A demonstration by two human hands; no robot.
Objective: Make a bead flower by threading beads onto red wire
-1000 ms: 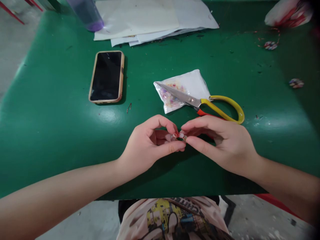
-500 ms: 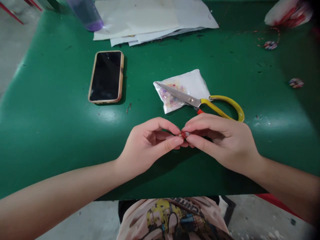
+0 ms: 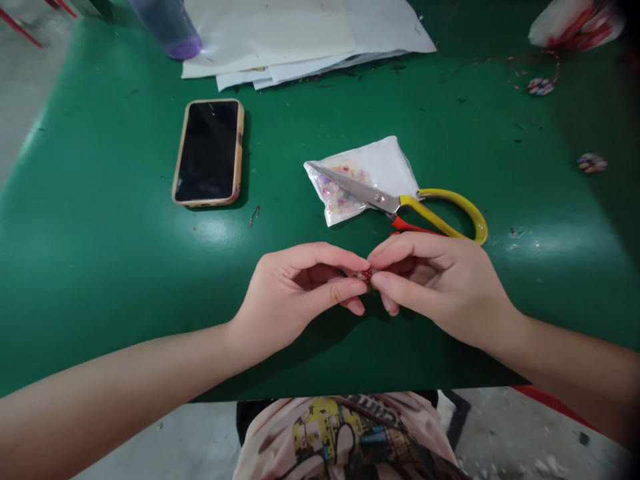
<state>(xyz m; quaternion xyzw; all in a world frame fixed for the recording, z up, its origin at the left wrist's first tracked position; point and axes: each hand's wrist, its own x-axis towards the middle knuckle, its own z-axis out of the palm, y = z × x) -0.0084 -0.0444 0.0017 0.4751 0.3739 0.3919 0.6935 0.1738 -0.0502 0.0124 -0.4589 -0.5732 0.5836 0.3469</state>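
Observation:
Over the near middle of the green table (image 3: 100, 267), my left hand (image 3: 295, 293) and my right hand (image 3: 440, 283) meet fingertip to fingertip. Both pinch one tiny red beaded piece (image 3: 367, 274), mostly hidden between thumbs and forefingers. Just beyond my hands lie scissors (image 3: 400, 203) with yellow and red handles, their blades resting across a small clear bag of coloured beads (image 3: 363, 177).
A phone (image 3: 209, 152) lies face up at the left. White papers (image 3: 300, 40) and a purple cup (image 3: 167, 27) are at the far edge. Small beaded pieces (image 3: 541, 86) (image 3: 592, 163) and a white and red bag (image 3: 575, 23) sit at the right.
My fingers have drawn closer together round the small red piece, so less of it shows now. The hands have dipped slightly toward me.

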